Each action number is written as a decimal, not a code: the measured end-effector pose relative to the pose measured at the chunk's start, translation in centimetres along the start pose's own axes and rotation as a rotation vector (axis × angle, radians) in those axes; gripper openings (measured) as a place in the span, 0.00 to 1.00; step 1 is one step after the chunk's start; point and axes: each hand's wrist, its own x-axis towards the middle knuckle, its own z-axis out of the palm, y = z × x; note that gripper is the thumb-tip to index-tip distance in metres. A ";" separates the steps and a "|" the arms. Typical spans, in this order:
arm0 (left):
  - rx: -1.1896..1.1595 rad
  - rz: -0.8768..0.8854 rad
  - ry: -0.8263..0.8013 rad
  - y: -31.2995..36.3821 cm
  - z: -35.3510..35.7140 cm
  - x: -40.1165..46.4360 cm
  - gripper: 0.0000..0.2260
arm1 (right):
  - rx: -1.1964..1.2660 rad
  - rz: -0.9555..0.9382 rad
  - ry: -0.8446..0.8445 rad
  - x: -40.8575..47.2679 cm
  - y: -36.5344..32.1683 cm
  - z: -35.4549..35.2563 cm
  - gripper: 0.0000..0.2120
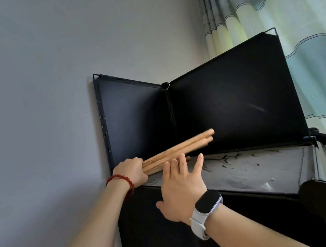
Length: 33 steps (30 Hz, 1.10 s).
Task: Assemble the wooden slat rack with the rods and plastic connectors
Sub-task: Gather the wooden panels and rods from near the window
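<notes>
While gripping a bundle of wooden rods (179, 149) at one end, the left hand (132, 172) is holding them slanted above the grey shelf top (249, 167) of a black cabinet (236, 99). Just beside them, the right hand (183, 186) is hovering with fingers spread and relaxed, grasping nothing. A red bead bracelet (122, 181) is circling the left wrist, a white watch (206, 207) the right.

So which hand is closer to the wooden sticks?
Left. The left hand grips the wooden sticks at their near end; the right hand is open, fingers spread, just in front of them.
</notes>
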 end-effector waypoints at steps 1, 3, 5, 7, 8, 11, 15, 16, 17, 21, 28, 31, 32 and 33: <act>-0.070 -0.015 0.042 -0.7 0.0 -0.3 0.10 | 0.031 -0.009 0.008 -0.1 0.0 -0.1 0.39; -0.226 -0.061 0.126 -2.0 -0.6 -1.1 0.09 | 0.089 -0.009 -0.005 0.0 0.0 -0.4 0.37; -0.350 -0.130 0.227 -3.1 -1.6 -2.2 0.08 | 0.173 0.007 -0.034 0.4 -0.2 -0.8 0.30; -0.430 -0.196 0.343 -4.2 -2.5 -3.6 0.09 | 0.251 0.011 0.008 1.5 -0.9 -1.0 0.21; -0.446 -0.222 0.402 -4.8 -2.9 -4.4 0.09 | 0.272 0.002 0.037 2.3 -1.4 -0.9 0.18; -0.395 -0.333 0.537 -7.2 -3.6 -7.0 0.09 | 0.306 -0.080 0.028 5.6 -3.9 -0.1 0.18; -0.270 -0.443 0.596 -10.4 -3.8 -10.4 0.12 | 0.189 -0.193 -0.025 10.6 -7.8 1.3 0.23; -0.244 -0.468 0.598 -11.2 -3.7 -11.2 0.13 | 0.168 -0.188 -0.039 11.6 -9.0 1.7 0.24; -0.230 -0.485 0.595 -11.8 -3.6 -12.0 0.13 | 0.164 -0.168 -0.059 12.3 -10.1 2.0 0.24; -0.246 -0.530 0.579 -13.8 -2.7 -14.3 0.12 | 0.131 -0.095 0.019 13.0 -12.9 3.4 0.18; -0.305 -0.552 0.526 -14.7 -0.6 -16.5 0.12 | -0.067 -0.060 0.025 12.1 -14.1 3.1 0.15; -0.327 -0.559 0.516 -14.0 -0.2 -16.8 0.10 | -0.028 -0.130 0.057 11.7 -13.6 2.0 0.12; -0.336 -0.564 0.510 -13.7 -0.1 -16.9 0.10 | -0.029 -0.147 0.095 11.4 -13.3 1.6 0.11; -0.345 -0.569 0.503 -13.4 -0.1 -16.9 0.10 | -0.047 -0.161 0.146 11.2 -13.1 1.1 0.11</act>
